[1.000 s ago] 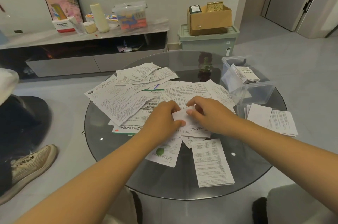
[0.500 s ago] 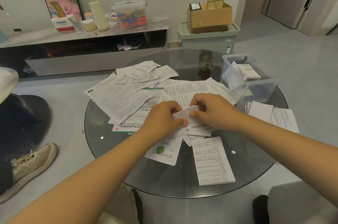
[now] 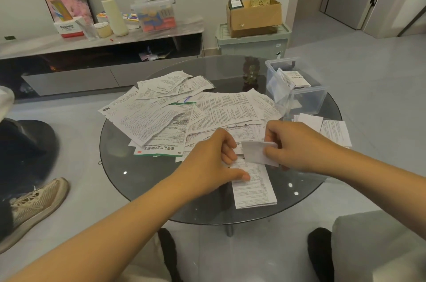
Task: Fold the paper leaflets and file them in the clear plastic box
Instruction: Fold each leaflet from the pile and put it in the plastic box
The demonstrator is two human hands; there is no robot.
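The right hand (image 3: 297, 145) pinches a small folded white paper leaflet (image 3: 254, 153) between thumb and curled fingers, holding it just above the round smoked-glass table (image 3: 129, 166). The left hand (image 3: 214, 161) is immediately to the left of that grip, its fingers curled loosely with the fingertips close to the folded leaflet's left edge; whether they touch the leaflet cannot be determined. The left thumb extends toward a long narrow printed leaflet (image 3: 253, 187) that lies flat directly below the grip, nearer the person.

Beyond and to the left of the grip, a loose pile of unfolded white printed leaflets (image 3: 179, 111) covers the table centre. A green-bordered leaflet with large printed characters (image 3: 161, 150) sits at the pile's near edge, left of the left hand.

Beyond and to the right of the grip stands the clear rectangular plastic box (image 3: 297, 99), open-topped, with several folded leaflets (image 3: 292, 78) leaning inside at its far end. Two flat white sheets (image 3: 334, 129) lie just right of the right hand, in front of the box.
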